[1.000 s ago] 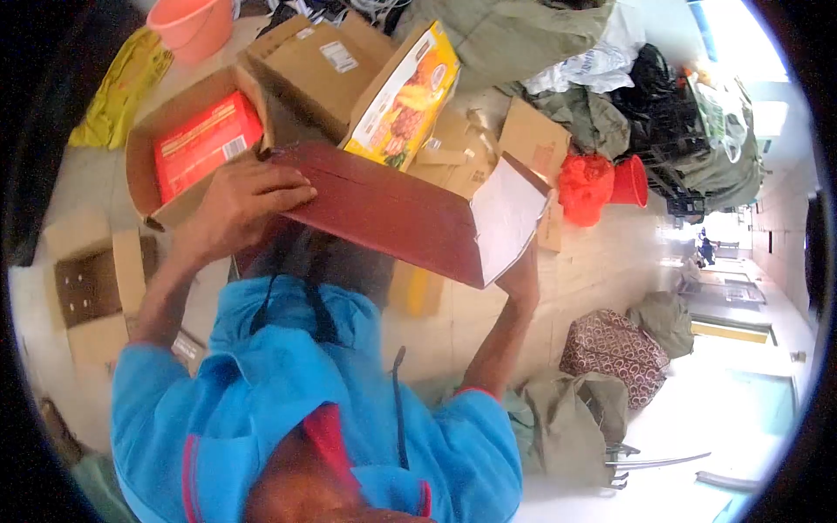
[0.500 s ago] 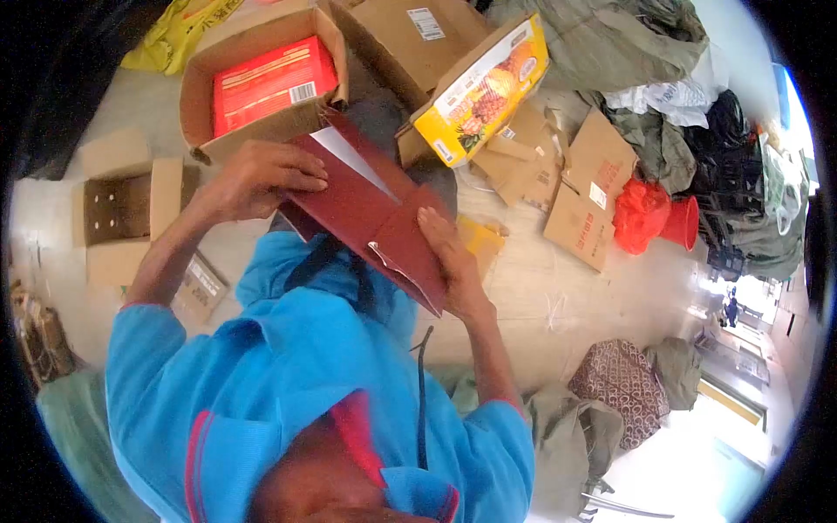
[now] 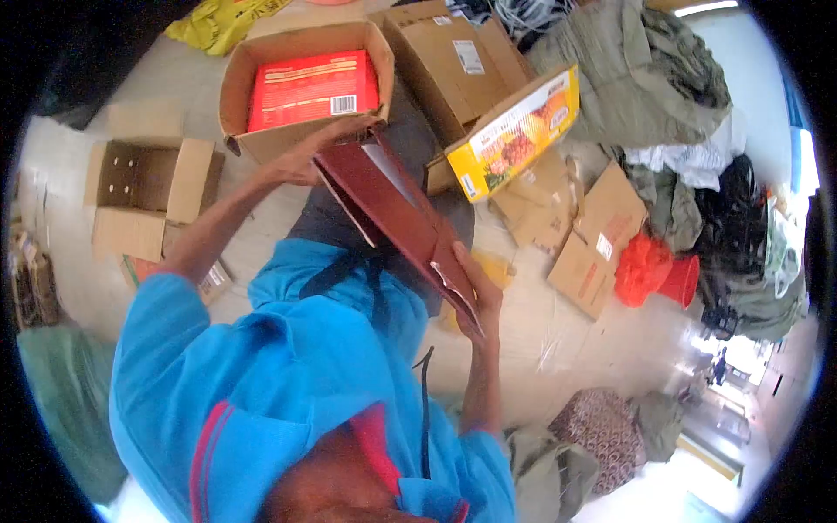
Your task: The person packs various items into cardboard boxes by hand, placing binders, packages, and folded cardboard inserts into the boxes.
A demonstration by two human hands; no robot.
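Note:
A dark red folded cardboard piece (image 3: 397, 209) with a pale inside and a torn lower edge is held slanting over my lap. Its upper end is gripped by my left hand (image 3: 318, 152), beside the near rim of an open carton (image 3: 301, 139) that holds a red box (image 3: 314, 91). At its lower right end, my right hand (image 3: 479, 288) has its fingers wrapped round the edge. A yellow printed carton panel (image 3: 519, 131) stands tilted just beyond, to the right.
On the floor lie an open empty carton (image 3: 139, 179) at left, flattened cardboard (image 3: 602, 231) at right, and a red bag (image 3: 643, 268) beside a red bucket (image 3: 680, 281). A brown carton (image 3: 449, 65) stands at the top, with grey-green sacks (image 3: 619, 78) to its right.
The red cardboard has turned steeper and narrower in view. My left hand has moved up and right to its top end, and my right hand has shifted down and right. The view has also moved.

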